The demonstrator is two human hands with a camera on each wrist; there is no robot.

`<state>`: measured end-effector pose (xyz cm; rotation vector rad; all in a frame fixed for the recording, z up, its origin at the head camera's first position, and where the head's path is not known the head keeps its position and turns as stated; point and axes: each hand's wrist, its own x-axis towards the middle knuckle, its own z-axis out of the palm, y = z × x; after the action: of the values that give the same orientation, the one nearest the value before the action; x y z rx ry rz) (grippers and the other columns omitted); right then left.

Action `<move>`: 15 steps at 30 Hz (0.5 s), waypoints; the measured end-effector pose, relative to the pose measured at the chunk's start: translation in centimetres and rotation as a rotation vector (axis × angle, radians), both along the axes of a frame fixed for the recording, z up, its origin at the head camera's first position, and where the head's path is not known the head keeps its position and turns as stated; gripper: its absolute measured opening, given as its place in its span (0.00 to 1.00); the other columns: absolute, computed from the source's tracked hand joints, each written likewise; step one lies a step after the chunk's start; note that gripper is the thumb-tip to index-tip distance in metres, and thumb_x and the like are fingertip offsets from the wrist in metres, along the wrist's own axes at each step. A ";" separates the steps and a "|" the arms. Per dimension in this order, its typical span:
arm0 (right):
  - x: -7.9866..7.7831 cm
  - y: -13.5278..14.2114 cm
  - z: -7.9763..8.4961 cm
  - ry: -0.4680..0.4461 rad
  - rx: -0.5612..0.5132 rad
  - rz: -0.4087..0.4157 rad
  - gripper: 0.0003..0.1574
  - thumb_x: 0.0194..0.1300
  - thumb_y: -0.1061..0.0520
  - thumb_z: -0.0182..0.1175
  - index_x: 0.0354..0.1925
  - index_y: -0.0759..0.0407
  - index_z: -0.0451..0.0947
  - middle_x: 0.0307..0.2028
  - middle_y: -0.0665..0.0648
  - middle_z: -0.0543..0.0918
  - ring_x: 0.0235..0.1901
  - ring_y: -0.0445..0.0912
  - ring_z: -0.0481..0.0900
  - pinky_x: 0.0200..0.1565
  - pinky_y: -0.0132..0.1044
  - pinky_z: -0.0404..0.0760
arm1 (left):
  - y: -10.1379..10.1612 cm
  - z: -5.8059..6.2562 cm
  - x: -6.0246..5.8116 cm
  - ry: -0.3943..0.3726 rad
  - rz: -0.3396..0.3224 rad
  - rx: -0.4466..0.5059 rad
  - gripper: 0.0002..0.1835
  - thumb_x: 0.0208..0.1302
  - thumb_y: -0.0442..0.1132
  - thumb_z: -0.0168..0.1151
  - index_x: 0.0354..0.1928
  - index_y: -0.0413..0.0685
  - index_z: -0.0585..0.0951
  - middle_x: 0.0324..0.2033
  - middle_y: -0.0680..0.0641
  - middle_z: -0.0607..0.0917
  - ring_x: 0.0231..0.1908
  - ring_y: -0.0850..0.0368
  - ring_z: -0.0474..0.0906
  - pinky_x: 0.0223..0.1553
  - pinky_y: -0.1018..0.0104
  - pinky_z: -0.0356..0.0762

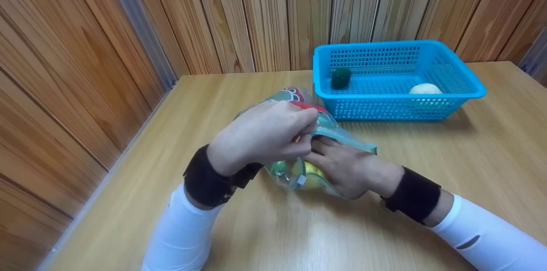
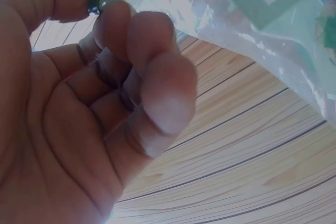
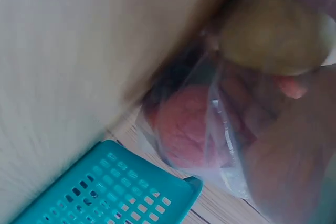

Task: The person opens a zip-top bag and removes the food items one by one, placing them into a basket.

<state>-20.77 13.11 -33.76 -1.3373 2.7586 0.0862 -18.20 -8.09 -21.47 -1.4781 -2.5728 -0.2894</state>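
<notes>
A clear zip bag (image 1: 280, 177) with green and red print lies on the table, its mouth facing right. My left hand (image 1: 269, 132) pinches the bag's green rim between thumb and forefinger, while its other fingers curl loosely, as the left wrist view shows. My right hand (image 1: 346, 166) reaches through the mouth with fairly straight fingers; the fingertips are hidden. Inside, near that hand, are a yellow item (image 1: 314, 170) and a blurred pinkish-red round item (image 3: 191, 127). A dull yellow-green round item (image 3: 275, 30) shows above the right fingers. I cannot tell what kinds these are.
Behind the bag to the right stands a blue perforated basket (image 1: 397, 96). It contains a dark green piece (image 1: 341, 78) at its left and a white rounded item (image 1: 425, 89) at its right. Wooden panel walls (image 1: 265, 14) border the table's back and left side.
</notes>
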 end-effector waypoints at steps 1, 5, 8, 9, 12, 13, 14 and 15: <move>-0.1 0.0 -0.1 -0.035 -0.004 0.009 0.63 0.50 0.49 0.74 0.76 0.48 0.49 0.75 0.55 0.56 0.69 0.54 0.58 0.70 0.54 0.63 | 0.0 -0.1 0.0 -0.011 0.004 -0.003 0.04 0.66 0.37 0.56 0.33 0.45 0.74 0.19 0.51 0.71 0.19 0.58 0.70 0.22 0.71 0.65; -0.1 -0.1 0.0 -0.157 -0.053 0.074 0.59 0.47 0.56 0.75 0.71 0.42 0.55 0.71 0.51 0.61 0.60 0.48 0.67 0.58 0.45 0.76 | -0.1 -0.2 0.1 -0.002 0.022 -0.013 0.06 0.66 0.38 0.57 0.32 0.45 0.75 0.19 0.51 0.72 0.20 0.58 0.70 0.23 0.71 0.66; 0.0 0.0 0.2 -0.172 -0.082 0.113 0.60 0.42 0.59 0.75 0.70 0.37 0.58 0.68 0.50 0.62 0.55 0.47 0.69 0.47 0.36 0.80 | -0.2 -0.2 0.1 0.021 0.028 -0.011 0.05 0.66 0.38 0.56 0.32 0.45 0.75 0.19 0.51 0.71 0.20 0.58 0.69 0.22 0.70 0.64; 0.1 0.0 0.3 -0.167 -0.087 0.120 0.61 0.40 0.58 0.76 0.70 0.36 0.59 0.68 0.50 0.62 0.56 0.47 0.68 0.45 0.36 0.80 | -0.2 -0.2 0.1 0.026 0.029 -0.009 0.05 0.66 0.37 0.55 0.33 0.45 0.75 0.19 0.51 0.71 0.19 0.58 0.69 0.22 0.70 0.64; 0.3 0.1 0.5 -0.176 -0.104 0.118 0.61 0.36 0.57 0.77 0.69 0.36 0.63 0.64 0.51 0.67 0.55 0.46 0.68 0.45 0.37 0.79 | -0.3 0.0 0.0 0.037 0.027 0.001 0.03 0.65 0.37 0.55 0.33 0.45 0.75 0.19 0.52 0.69 0.19 0.58 0.68 0.21 0.71 0.62; 0.3 0.1 0.6 -0.181 -0.109 0.119 0.60 0.36 0.57 0.77 0.68 0.37 0.64 0.62 0.50 0.69 0.53 0.46 0.69 0.45 0.38 0.79 | -0.3 0.0 0.0 0.038 0.025 0.003 0.03 0.64 0.36 0.55 0.33 0.45 0.75 0.19 0.52 0.69 0.18 0.58 0.68 0.21 0.71 0.61; 0.4 0.0 0.6 -0.176 -0.114 0.125 0.58 0.36 0.56 0.77 0.68 0.39 0.66 0.61 0.50 0.72 0.53 0.45 0.69 0.47 0.40 0.78 | -0.4 0.0 0.0 0.040 0.020 0.006 0.03 0.64 0.36 0.55 0.33 0.45 0.74 0.19 0.52 0.69 0.18 0.58 0.67 0.21 0.71 0.60; 0.5 0.0 0.7 -0.158 -0.119 0.138 0.56 0.37 0.55 0.76 0.67 0.42 0.67 0.59 0.50 0.74 0.52 0.45 0.70 0.49 0.41 0.78 | -0.4 0.0 -0.1 0.046 0.017 0.008 0.03 0.63 0.36 0.55 0.33 0.45 0.74 0.18 0.52 0.68 0.18 0.59 0.67 0.20 0.71 0.60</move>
<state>-20.32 13.11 -33.06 -1.4924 2.5746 -0.1707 -18.26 -8.48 -21.47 -1.4426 -2.5436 -0.2601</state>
